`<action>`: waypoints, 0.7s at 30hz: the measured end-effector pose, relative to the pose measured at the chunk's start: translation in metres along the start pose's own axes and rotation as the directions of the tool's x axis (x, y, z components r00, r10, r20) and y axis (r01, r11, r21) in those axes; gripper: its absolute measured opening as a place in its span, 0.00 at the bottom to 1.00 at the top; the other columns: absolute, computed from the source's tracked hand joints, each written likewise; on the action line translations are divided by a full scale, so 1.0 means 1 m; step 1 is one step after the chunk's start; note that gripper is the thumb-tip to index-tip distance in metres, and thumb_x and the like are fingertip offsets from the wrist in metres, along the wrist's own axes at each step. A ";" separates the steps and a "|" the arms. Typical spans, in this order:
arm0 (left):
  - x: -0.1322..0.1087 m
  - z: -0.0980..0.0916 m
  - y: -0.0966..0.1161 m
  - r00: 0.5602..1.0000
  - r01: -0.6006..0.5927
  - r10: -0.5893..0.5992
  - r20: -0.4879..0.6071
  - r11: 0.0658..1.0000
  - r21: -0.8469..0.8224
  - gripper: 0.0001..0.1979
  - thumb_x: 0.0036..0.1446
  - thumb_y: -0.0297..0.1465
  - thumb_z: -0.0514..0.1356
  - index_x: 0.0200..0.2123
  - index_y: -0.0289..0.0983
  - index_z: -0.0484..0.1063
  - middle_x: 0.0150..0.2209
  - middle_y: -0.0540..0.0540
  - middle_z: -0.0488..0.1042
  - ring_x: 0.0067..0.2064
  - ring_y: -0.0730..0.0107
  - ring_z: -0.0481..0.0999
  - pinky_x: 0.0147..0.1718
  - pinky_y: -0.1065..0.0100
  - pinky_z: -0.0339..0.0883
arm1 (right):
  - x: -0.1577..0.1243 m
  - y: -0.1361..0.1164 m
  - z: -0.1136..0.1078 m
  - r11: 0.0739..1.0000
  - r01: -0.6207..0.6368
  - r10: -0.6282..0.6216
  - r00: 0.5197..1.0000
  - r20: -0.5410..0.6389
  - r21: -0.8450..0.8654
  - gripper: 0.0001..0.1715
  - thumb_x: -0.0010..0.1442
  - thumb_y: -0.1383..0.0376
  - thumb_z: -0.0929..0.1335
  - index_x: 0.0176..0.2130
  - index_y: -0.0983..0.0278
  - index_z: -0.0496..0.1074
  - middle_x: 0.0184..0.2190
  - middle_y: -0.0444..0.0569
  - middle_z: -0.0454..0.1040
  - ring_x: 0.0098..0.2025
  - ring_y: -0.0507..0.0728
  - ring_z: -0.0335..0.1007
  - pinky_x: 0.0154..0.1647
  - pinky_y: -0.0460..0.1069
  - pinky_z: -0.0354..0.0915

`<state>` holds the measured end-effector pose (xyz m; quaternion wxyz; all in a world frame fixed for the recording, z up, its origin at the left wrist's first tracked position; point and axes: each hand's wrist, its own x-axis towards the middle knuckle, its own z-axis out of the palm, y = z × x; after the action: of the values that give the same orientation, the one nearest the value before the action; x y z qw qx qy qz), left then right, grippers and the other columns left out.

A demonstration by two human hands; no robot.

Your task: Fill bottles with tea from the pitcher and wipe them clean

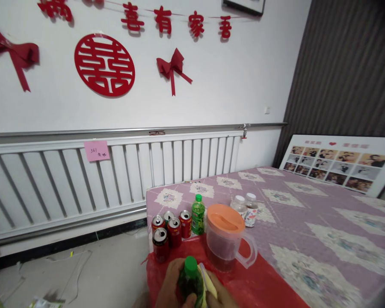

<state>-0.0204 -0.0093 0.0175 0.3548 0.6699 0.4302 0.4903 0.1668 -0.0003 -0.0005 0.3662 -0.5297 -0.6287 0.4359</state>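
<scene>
My left hand is wrapped round a green bottle with a green cap, held upright at the bottom centre. Against the bottle's right side, my right hand grips a yellow cloth. Just beyond my hands stands a clear pitcher with an orange lid and dark contents. A second green bottle is upright behind it, beside several opened cans at the left. Two white-capped bottles stand behind the pitcher. A red plastic sheet lies under my hands and the pitcher.
The table has a purple patterned cloth, and its left edge runs beside the cans. A white radiator lines the wall. A photo board leans at the far right. Litter lies on the floor at lower left.
</scene>
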 end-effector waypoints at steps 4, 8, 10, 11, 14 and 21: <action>0.001 0.000 -0.004 1.000 0.006 -0.006 -0.017 1.000 -0.001 0.30 0.45 0.26 0.63 0.55 0.40 0.69 0.53 0.42 0.74 0.54 0.57 0.75 0.56 0.62 0.68 | 0.001 0.012 0.001 1.000 -0.013 0.013 1.000 0.010 -0.016 0.38 0.53 0.66 0.63 0.63 0.68 0.66 0.60 0.54 0.72 0.62 0.61 0.67 0.65 0.52 0.58; 0.004 0.004 -0.018 0.998 -0.061 0.061 0.008 0.997 -0.054 0.30 0.46 0.29 0.62 0.56 0.38 0.68 0.54 0.40 0.73 0.55 0.55 0.74 0.56 0.60 0.67 | -0.001 -0.003 -0.008 0.999 0.034 -0.035 0.998 -0.044 -0.017 0.37 0.54 0.65 0.64 0.63 0.66 0.66 0.64 0.53 0.68 0.66 0.60 0.62 0.68 0.52 0.54; 0.006 0.009 -0.028 0.995 -0.100 0.101 0.015 0.992 -0.077 0.31 0.46 0.32 0.61 0.56 0.38 0.67 0.53 0.39 0.73 0.54 0.54 0.74 0.55 0.59 0.68 | -0.005 -0.017 -0.012 0.999 0.048 -0.049 0.994 -0.096 -0.018 0.36 0.56 0.64 0.64 0.63 0.64 0.66 0.65 0.52 0.66 0.66 0.58 0.61 0.68 0.51 0.54; 0.007 0.012 -0.032 0.994 -0.111 0.113 0.011 0.990 -0.087 0.31 0.45 0.33 0.61 0.56 0.38 0.67 0.52 0.39 0.73 0.53 0.54 0.74 0.54 0.59 0.69 | -0.006 -0.023 -0.014 0.998 0.056 -0.058 0.991 -0.124 -0.017 0.35 0.57 0.63 0.64 0.63 0.64 0.65 0.65 0.52 0.66 0.66 0.58 0.61 0.68 0.50 0.54; 0.009 0.017 -0.041 0.993 -0.115 0.115 -0.002 0.990 -0.087 0.31 0.43 0.34 0.62 0.54 0.39 0.67 0.50 0.41 0.73 0.51 0.54 0.75 0.52 0.60 0.70 | -0.010 -0.030 -0.014 0.995 0.099 -0.099 0.979 -0.176 -0.006 0.34 0.59 0.61 0.64 0.64 0.63 0.64 0.66 0.51 0.64 0.67 0.58 0.59 0.68 0.50 0.55; 0.004 0.006 -0.017 0.997 -0.076 0.077 0.016 0.996 -0.057 0.30 0.46 0.29 0.62 0.56 0.40 0.67 0.54 0.42 0.73 0.54 0.57 0.74 0.55 0.62 0.68 | -0.006 0.004 0.004 0.999 0.028 -0.018 0.979 -0.204 0.046 0.38 0.58 0.59 0.64 0.64 0.70 0.62 0.64 0.57 0.66 0.66 0.60 0.61 0.65 0.50 0.58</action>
<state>-0.0182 0.0007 0.0026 0.3583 0.6800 0.3872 0.5093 0.1658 -0.0068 -0.0057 0.4465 -0.5552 -0.5832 0.3903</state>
